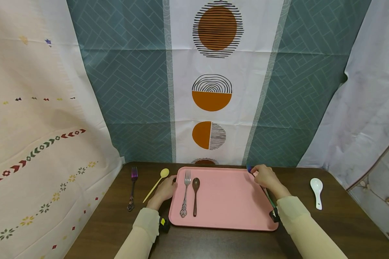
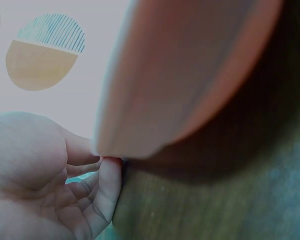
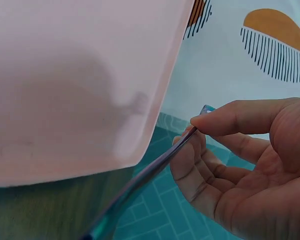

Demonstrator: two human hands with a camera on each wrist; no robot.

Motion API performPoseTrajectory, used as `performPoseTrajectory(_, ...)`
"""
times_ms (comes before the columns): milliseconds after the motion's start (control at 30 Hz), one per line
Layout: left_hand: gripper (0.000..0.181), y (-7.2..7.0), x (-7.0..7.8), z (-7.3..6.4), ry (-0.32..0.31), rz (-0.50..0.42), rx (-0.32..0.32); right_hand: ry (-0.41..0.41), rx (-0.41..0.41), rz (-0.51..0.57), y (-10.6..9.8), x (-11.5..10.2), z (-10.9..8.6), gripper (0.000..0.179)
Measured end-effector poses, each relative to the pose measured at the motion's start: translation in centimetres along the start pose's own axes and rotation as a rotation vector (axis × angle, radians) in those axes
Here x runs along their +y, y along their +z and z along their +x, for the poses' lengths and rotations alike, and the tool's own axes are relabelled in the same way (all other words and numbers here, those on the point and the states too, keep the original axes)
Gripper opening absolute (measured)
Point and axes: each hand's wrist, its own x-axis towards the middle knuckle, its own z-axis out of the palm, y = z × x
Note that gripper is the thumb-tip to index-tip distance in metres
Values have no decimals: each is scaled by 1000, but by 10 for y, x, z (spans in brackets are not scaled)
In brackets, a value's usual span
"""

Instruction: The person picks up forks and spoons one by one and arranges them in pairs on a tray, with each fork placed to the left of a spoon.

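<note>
Pinching the left rim of a pink, rounded-rectangular tray (image 1: pixel 231 201) between thumb and fingers, the left hand (image 1: pixel 166 189) is resting just beside a pale yellow, slender-handled spoon (image 1: pixel 155 185). The right hand (image 1: pixel 267 178) is pinching a glossy metallic fork (image 3: pixel 155 167) with blue tines and a green-tinged handle between thumb and fingertips near the tray's far right corner; its tines are showing beyond the fingertips, and its handle is slanting back along the tray's right side, though the head view is leaving it unclear whether fork and tray are touching. On the tray's left part, an ornate silver fork (image 1: pixel 186 192) and a dark brown, oval-bowled spoon (image 1: pixel 195 190) are lying side by side. On the dark brown wood-grain table (image 1: pixel 220 246), a purple-tined fork (image 1: pixel 133 188) with an ornate handle is lying left of the yellow spoon, and a white, glossy soup spoon (image 1: pixel 317 190) is lying well to the tray's right.
</note>
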Motion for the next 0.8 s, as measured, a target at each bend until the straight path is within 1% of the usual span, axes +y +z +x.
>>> performPoseTrajectory(100, 43, 0, 0, -1, 2, 4, 4, 13, -14, 16, 2, -4, 1, 45)
performPoseTrajectory(167, 44, 1, 0, -1, -4, 11, 2, 21, -25, 24, 4, -6, 1, 46)
performPoseTrajectory(267, 44, 1, -1, -1, -19, -2, 2, 33, -34, 30, 8, -9, 1, 47)
performPoseTrajectory(467, 44, 1, -2, 0, -32, -12, -2, 30, -39, 16, 14, -20, 3, 45)
performPoseTrajectory(667, 44, 1, -3, 1, -28, -10, -12, 34, -51, 14, 19, -35, 6, 47)
performPoseTrajectory(800, 44, 1, -2, 2, -24, -9, -12, 17, -48, 8, 23, -43, 7, 46)
